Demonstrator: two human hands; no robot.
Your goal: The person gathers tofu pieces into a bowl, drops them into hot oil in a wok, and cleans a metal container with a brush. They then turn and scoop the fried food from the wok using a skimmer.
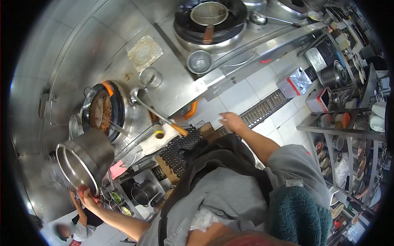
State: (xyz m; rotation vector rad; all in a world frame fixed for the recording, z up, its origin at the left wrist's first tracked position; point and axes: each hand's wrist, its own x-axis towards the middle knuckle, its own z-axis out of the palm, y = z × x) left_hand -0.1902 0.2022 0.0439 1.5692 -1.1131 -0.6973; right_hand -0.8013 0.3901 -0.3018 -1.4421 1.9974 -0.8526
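Observation:
At the left, my left hand (88,200) is closed on the rim of a large steel pot (94,153), with a reddish cloth (83,189) at the grip. The pot is tilted, and its open mouth faces left. Just beyond it is a wok (100,110) with brown contents on the stove, an orange cloth on its rim. My right hand (232,122) hangs in the air over the floor in front of my body, holding nothing, fingers apart. A ladle (154,108) with a wooden handle lies across the stove edge between the hands.
A strainer (209,14) rests on a second wok (180,22) at the back. Metal bowls (199,62) and a wire-mesh cup (150,77) stand on the steel counter (176,88). Racks (344,131) with pots line the right. Another person (84,223) is at lower left.

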